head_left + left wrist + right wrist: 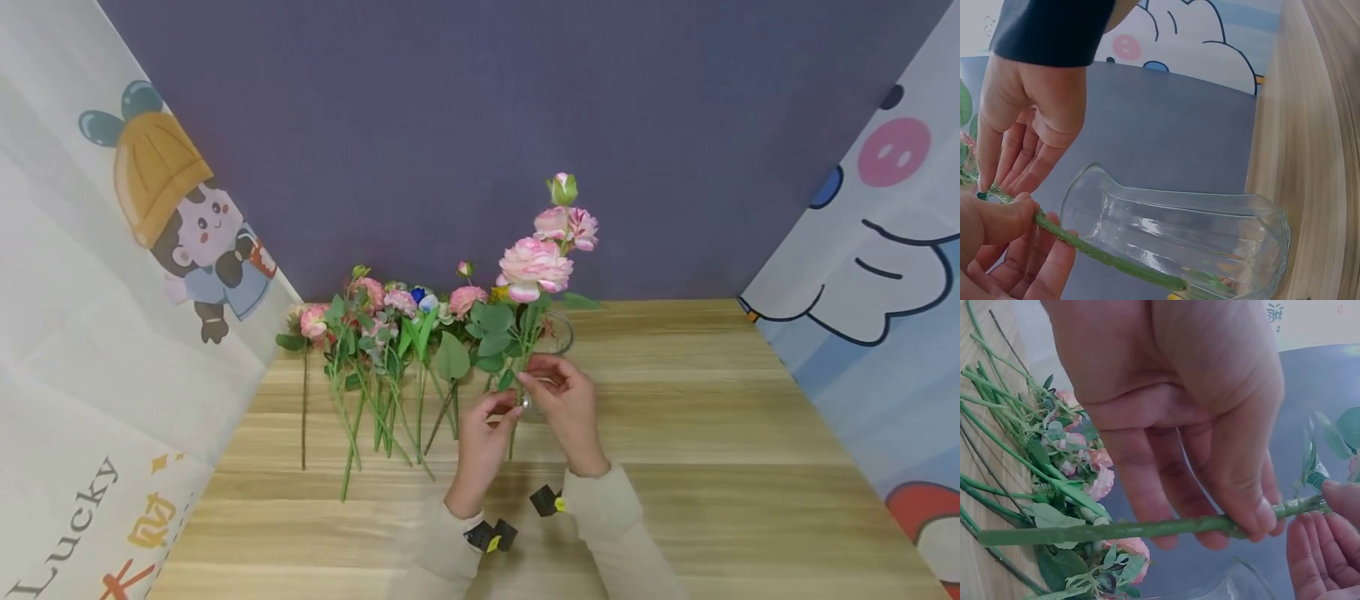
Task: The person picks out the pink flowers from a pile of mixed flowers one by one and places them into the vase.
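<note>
A pink flower (536,265) with a large bloom, smaller blooms and a bud stands upright above the table. My left hand (480,446) pinches its green stem (1116,262) between thumb and fingers, below the leaves. Higher on the same stem, the thumb and fingers of my right hand (570,408) grip it. In the right wrist view, the cut end of the stem sticks out past my left hand (1197,412). Behind the hands is a clear glass vase (1197,215), its flared mouth turned up; the stem overlaps it in the left wrist view.
Several flowers (367,292) with long green stems lie in a row on the wooden table (675,417), left of the hands. A dark wall panel (450,125) rises behind the table. Printed curtains (67,292) hang at both sides.
</note>
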The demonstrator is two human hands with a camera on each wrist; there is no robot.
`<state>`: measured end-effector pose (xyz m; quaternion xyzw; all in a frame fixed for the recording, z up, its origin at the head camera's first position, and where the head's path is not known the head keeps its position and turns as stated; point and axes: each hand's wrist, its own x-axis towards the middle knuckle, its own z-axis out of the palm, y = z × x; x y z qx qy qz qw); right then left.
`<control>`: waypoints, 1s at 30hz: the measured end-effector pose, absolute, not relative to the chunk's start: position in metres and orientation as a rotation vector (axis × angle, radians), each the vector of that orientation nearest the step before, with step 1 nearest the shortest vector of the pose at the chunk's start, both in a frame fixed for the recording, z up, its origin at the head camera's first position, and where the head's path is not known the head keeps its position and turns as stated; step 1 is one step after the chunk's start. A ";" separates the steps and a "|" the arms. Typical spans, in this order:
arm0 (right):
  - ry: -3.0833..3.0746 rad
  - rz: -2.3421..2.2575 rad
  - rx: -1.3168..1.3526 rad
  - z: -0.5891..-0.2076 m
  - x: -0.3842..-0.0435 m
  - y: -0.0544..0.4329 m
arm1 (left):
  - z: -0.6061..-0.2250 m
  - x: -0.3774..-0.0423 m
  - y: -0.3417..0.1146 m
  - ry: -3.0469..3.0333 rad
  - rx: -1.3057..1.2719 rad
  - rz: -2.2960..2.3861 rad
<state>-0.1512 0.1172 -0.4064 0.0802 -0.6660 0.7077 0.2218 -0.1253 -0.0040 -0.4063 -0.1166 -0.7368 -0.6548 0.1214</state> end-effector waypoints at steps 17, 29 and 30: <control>-1.799 1.863 0.157 -0.395 -0.151 0.118 | -0.414 -0.134 0.004 -2.166 -0.349 -1.846; -1.818 1.720 0.203 -0.380 -0.149 0.118 | -0.406 -0.137 0.004 -2.140 -0.440 -1.861; -1.819 1.714 0.214 -0.380 -0.150 0.119 | -0.405 -0.137 0.004 -2.144 -0.441 -1.860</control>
